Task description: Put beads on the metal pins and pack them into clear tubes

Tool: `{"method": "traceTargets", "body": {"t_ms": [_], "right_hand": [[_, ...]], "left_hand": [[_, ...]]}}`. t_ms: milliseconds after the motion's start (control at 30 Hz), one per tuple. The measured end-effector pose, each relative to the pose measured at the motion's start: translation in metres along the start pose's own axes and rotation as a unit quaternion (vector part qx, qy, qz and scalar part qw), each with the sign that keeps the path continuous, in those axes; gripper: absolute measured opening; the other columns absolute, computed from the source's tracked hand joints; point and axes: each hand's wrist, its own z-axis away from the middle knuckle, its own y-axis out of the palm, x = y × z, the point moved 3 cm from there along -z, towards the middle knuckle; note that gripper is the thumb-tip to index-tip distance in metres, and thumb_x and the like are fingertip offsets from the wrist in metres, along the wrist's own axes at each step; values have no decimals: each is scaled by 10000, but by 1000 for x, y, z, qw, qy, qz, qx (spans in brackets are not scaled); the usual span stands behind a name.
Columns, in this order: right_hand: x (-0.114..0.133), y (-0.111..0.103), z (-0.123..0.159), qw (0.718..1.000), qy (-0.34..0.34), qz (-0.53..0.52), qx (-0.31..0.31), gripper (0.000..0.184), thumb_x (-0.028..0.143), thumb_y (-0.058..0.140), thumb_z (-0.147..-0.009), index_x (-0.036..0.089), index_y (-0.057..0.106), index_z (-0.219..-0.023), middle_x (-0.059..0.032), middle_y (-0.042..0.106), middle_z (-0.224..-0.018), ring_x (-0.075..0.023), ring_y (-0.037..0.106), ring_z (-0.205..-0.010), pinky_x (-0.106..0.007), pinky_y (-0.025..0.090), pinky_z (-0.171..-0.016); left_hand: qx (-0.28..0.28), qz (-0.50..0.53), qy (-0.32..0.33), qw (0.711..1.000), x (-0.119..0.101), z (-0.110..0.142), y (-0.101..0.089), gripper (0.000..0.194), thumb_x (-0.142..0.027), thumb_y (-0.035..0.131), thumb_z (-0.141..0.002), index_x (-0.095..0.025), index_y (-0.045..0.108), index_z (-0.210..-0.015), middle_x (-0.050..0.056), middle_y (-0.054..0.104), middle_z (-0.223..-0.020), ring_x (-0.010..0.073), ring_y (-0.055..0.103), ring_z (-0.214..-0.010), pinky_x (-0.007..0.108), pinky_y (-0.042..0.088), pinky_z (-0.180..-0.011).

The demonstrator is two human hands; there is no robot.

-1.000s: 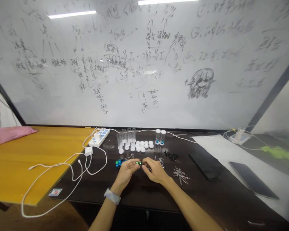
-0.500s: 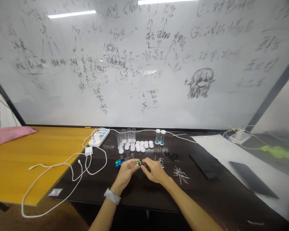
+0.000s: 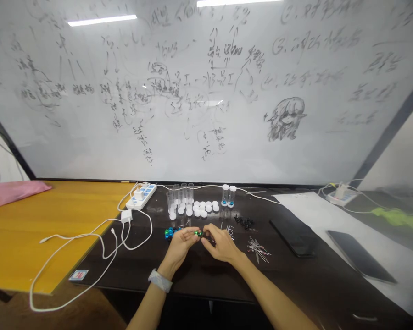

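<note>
Green metallic beads [image 3: 198, 233] run left to right, pinched between left hand [image 3: 179, 245] and right hand [image 3: 222, 245].

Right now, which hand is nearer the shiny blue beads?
Left. The left hand is just right of the shiny blue beads in view; the right hand is farther off, beyond the left hand.
</note>
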Motion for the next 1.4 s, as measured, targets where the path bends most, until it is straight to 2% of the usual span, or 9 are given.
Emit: {"method": "traceTargets", "body": {"t_ms": [200,333,467,633,767,933,1067,1233,1400], "right_hand": [[-1,2,0,1000,-4,11,12,177,270,406,-1012,212,560,-947,-30,609,-864,-158,584,-739,-258,412,-653],[0,1,0,1000,-1,2,3,113,303,511,-965,208,546,-1015,-34,615,-881,-162,579,-736,-261,416,-652],[1,1,-1,1000,-8,5,8,169,269,423,-1004,213,560,-924,-31,607,-845,-158,576,-729,-258,410,-641],[0,1,-1,1000,2,-7,-8,109,307,516,-958,214,552,-1004,-30,616,-871,-160,581,-730,-258,417,-641],[0,2,0,1000,-3,4,0,183,278,419,-1006,212,564,-914,-32,609,-846,-155,576,-728,-254,408,-639],[-1,2,1,1000,6,-5,-1,111,309,515,-958,213,545,-1007,-31,613,-871,-162,574,-731,-263,413,-644],[-1,2,0,1000,-4,-3,5,172,281,426,-1003,214,563,-922,-31,611,-834,-159,577,-728,-262,415,-646],[-1,1,1,1000,3,-11,-9,116,310,515,-958,217,555,-1013,-27,620,-858,-163,586,-734,-259,423,-637],[-1,6,0,1000,-6,7,-4,145,298,440,-1002,218,555,-969,-27,613,-827,-161,587,-708,-258,413,-639]], "left_hand": [[2,-2,3,1000,0,0,0,366,-245,891,-637,-134,758,-960,108,771,-940,207,704,-885,330,518,-874],[1,-7,2,1000,0,0,-1,359,-249,890,-639,-136,760,-953,113,772,-952,214,701,-914,325,509,-885],[1,-9,-1,1000,1,0,-1,361,-254,890,-640,-142,760,-957,109,772,-944,212,700,-904,327,510,-881],[-6,-10,2,1000,1,0,-1,366,-255,897,-628,-134,760,-945,117,770,-938,222,702,-906,334,508,-883],[-5,-10,-1,1000,0,0,0,376,-255,903,-615,-139,763,-944,112,770,-934,223,704,-894,348,510,-887],[-1,-13,3,1000,0,0,0,359,-252,896,-626,-142,762,-941,111,772,-946,222,701,-923,335,509,-895],[-2,-11,3,1000,1,-1,-1,371,-248,895,-626,-139,758,-953,112,770,-948,225,704,-911,340,515,-885],[-2,-12,1,1000,-1,0,1,363,-256,898,-621,-136,762,-935,117,773,-939,226,705,-910,338,508,-892],[-1,-9,1,1000,1,-1,0,354,-254,895,-627,-145,763,-937,109,776,-922,215,705,-892,332,507,-882]]}}
